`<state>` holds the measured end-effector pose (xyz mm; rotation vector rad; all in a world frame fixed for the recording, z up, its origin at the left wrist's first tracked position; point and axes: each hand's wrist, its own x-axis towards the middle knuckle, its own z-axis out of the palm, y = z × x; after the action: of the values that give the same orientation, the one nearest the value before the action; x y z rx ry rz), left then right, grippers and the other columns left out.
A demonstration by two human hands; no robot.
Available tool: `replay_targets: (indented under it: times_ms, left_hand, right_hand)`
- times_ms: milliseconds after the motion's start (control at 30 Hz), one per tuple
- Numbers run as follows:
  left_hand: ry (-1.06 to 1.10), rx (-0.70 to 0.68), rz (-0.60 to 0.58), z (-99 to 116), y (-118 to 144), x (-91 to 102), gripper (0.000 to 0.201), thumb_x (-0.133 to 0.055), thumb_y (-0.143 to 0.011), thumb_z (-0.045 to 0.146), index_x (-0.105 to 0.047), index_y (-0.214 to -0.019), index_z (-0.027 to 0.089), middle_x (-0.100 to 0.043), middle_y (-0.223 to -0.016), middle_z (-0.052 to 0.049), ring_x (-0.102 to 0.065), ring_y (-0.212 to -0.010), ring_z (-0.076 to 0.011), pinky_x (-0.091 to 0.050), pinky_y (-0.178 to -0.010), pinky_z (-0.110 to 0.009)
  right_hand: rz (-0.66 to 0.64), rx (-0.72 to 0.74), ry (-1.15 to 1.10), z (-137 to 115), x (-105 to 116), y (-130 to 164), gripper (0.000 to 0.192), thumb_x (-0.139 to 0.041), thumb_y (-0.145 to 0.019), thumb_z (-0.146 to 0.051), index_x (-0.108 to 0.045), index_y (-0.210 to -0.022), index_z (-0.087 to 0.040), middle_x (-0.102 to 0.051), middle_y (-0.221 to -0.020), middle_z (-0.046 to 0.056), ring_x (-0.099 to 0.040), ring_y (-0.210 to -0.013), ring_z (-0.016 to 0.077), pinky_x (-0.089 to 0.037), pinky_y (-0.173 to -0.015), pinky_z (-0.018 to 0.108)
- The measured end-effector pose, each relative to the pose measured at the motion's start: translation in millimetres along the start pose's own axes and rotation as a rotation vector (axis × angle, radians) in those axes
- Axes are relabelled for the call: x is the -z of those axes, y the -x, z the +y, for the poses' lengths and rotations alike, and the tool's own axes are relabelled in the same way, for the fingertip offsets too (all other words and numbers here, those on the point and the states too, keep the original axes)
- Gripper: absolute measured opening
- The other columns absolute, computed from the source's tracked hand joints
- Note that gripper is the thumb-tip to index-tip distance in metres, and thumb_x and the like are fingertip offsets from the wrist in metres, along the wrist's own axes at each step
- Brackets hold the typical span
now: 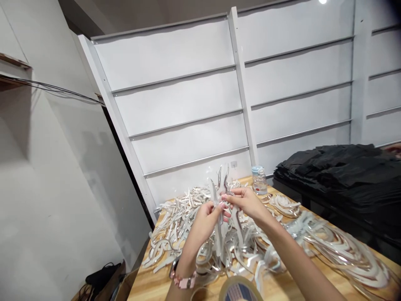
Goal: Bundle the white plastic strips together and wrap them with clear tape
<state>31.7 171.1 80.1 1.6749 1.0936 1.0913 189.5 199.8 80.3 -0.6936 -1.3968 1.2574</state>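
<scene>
Wooden table (150, 284), pale and plank-topped, is carrying everything we are listing, nearest items first.

Item one: a roll of tape (239, 290), sitting at the near edge, partly cut off by the frame.

Item two: our left hand (205, 221), wearing a pink bracelet (184, 281) at the wrist, is closing its fingers around the lower part of a curved strip (218, 209). The strip is white and clear and is standing nearly upright above the middle of the table.

Item three: our right hand (247, 202) is pinching the same curved strip near its top, thumb and fingertips pressed together, touching the left hand's fingertips.

Item four: a pile of strips (178, 225), white and glossy, is spreading under both hands and toward the left edge. More looped clear ones (341, 251) are lying along the right edge.

Item five: a plastic bottle (259, 180) with a pale cap is standing upright near the far edge, just beyond the right hand.

Item six: a stack of black material (341, 171) is resting off the table's far right corner.

Item seven: white slatted wall panels (188, 100) are closing the background.
</scene>
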Motion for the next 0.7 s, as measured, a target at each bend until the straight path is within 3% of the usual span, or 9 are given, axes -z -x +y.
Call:
replay_targets:
  times_ms: [200, 367, 533, 633, 700]
  left_hand:
    - [0.006, -0.032, 0.076, 6.2, 2.4, -1.5, 0.033, -0.058, -0.084, 0.045, -0.056, -0.094, 0.013, -0.062, -0.056, 0.002, -0.054, -0.050, -0.0131, -0.039, -0.051, -0.022]
    - [0.109, -0.099, 0.171, 6.5, 2.7, 1.0, 0.035, -0.057, -0.085, 0.050, -0.050, -0.090, 0.016, -0.060, -0.055, 0.003, -0.053, -0.048, -0.0116, -0.042, -0.051, -0.021]
    - [0.115, -0.102, 0.181, 5.3, 6.9, -6.3, 0.036, -0.057, -0.086, 0.050, -0.048, -0.096, 0.017, -0.061, -0.059, 0.003, -0.048, -0.042, -0.0082, -0.036, -0.044, -0.018]
    - [0.109, -0.125, 0.162, 5.8, 10.8, -14.6, 0.034, -0.055, -0.089, 0.048, -0.047, -0.098, 0.017, -0.063, -0.063, 0.003, -0.046, -0.041, -0.0066, -0.033, -0.043, -0.017]
    - [0.107, -0.136, 0.158, 6.2, 12.9, -19.0, 0.031, -0.055, -0.089, 0.046, -0.046, -0.098, 0.017, -0.063, -0.063, 0.003, -0.046, -0.041, -0.0062, -0.033, -0.043, -0.017]
  right_hand:
    - [0.061, -0.017, -0.017, -4.2, 0.4, 0.7, 0.033, -0.082, -0.062, -0.045, -0.075, -0.072, -0.014, -0.059, -0.049, -0.002, -0.049, -0.049, 0.0117, -0.033, -0.050, 0.024]
    - [0.079, 0.014, -0.138, -1.4, 6.0, -1.8, 0.048, -0.068, -0.078, -0.054, -0.072, -0.104, -0.014, -0.072, -0.072, 0.004, -0.061, -0.068, 0.0146, -0.040, -0.062, 0.023]
    - [0.259, 0.083, -0.333, 4.6, 5.5, -3.4, 0.046, -0.065, -0.084, -0.052, -0.068, -0.113, -0.017, -0.055, -0.052, -0.005, -0.033, -0.046, 0.0066, -0.032, -0.050, 0.017]
    - [0.268, 0.094, -0.580, 6.9, 2.2, -4.3, 0.043, -0.070, -0.081, -0.048, -0.066, -0.114, -0.021, -0.050, -0.056, -0.007, -0.030, -0.047, 0.0055, -0.036, -0.050, 0.014]
    - [0.221, 0.065, -0.717, 6.7, -1.2, -4.5, 0.038, -0.074, -0.079, -0.046, -0.069, -0.105, -0.019, -0.050, -0.061, -0.006, -0.032, -0.048, 0.0044, -0.040, -0.051, 0.014]
